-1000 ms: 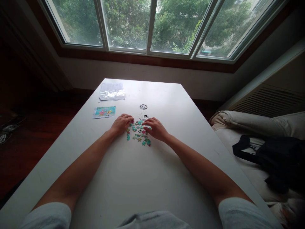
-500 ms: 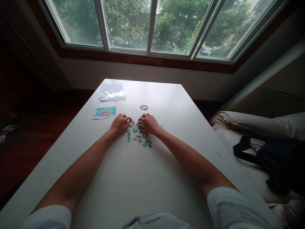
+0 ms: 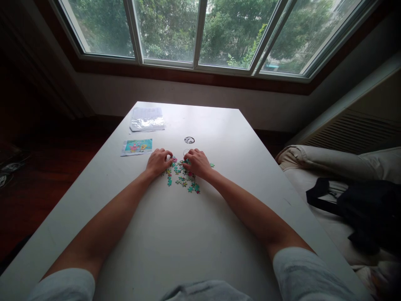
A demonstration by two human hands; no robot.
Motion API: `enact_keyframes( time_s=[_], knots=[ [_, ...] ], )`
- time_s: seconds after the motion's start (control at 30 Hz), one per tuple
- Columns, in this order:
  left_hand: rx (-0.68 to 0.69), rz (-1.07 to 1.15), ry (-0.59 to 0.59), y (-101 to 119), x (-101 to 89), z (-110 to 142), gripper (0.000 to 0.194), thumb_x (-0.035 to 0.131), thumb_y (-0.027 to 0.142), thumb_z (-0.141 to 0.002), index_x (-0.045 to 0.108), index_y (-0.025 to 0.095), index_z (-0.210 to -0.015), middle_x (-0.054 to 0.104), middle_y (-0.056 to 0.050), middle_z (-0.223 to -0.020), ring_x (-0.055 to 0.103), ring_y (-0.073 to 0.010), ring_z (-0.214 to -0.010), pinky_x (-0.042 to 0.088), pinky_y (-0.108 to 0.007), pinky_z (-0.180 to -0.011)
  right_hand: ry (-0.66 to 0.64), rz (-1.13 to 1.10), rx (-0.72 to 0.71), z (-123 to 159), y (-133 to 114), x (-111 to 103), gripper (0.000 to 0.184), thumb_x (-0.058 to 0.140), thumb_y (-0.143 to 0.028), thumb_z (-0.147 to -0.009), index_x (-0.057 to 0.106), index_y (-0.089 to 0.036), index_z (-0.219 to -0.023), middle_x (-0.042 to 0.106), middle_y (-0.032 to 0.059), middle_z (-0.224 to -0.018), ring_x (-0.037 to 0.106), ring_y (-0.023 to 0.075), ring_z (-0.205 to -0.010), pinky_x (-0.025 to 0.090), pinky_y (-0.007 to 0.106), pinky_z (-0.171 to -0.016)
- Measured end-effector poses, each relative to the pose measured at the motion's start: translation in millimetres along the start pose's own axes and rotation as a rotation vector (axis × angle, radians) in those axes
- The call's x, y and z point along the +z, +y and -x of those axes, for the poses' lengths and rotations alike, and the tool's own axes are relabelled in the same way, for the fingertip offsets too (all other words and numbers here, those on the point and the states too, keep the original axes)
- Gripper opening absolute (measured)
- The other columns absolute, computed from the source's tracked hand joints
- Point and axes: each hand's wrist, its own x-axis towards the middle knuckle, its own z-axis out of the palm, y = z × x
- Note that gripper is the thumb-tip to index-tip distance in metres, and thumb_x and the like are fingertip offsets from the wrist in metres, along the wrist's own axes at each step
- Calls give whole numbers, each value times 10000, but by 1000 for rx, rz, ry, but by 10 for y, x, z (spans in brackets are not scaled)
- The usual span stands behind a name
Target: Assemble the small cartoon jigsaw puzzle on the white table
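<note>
Small jigsaw puzzle pieces [image 3: 181,181], mostly green with some pink and yellow, lie in a loose heap on the white table [image 3: 175,234]. At the heap's left edge is my left hand [image 3: 158,161], fingers curled and closed at the tips by a few pieces; what they pinch is too small to make out. My right hand [image 3: 197,162] rests over the heap's right side, fingers bent down and closed among the pieces, which it partly covers. A few pieces form a short strip [image 3: 169,179] just below my left hand.
A colourful picture sheet [image 3: 138,146] lies left of my hands, with a clear plastic packet of papers [image 3: 147,119] beyond it. Past the heap is a round dark-rimmed hole [image 3: 189,140] or disc. A sofa with a dark bag [image 3: 360,209] stands on the right.
My right hand has shifted very slightly to the right over the pieces. My left hand stays nearly in place with its fingers still curled. The view has tilted a little.
</note>
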Motion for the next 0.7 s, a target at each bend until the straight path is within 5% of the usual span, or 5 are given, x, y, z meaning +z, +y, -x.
enact_keyframes(
  time_s=[0.3,0.57,0.7],
  knots=[
    [-52,82,-14,-17,-13,-28,184,676,409,-844,735,252,-921,617,-37,-838,555,-236,-888,446,-360,-812,-7,-11,-9,8,-27,-9,156,633,-320,-939,736,-214,-989,671,92,-1111,538,256,-1090,371,376,-941],
    [-56,72,-30,-2,-14,-32,222,694,387,-808,745,262,-984,627,-41,-867,561,-249,-918,450,-383,-844,-14,-57,-58,-10,-43,-33,299,645,-358,-949,702,-257,-1225,662,93,-1199,532,262,-1139,368,388,-973],
    [-33,77,-29,5,-11,-24,215,678,384,-825,758,271,-990,626,-41,-870,564,-248,-933,457,-385,-859,-43,-73,-85,-32,-37,-41,235,629,-356,-962,742,-271,-1149,661,92,-1177,530,256,-1127,364,384,-962]
  ],
)
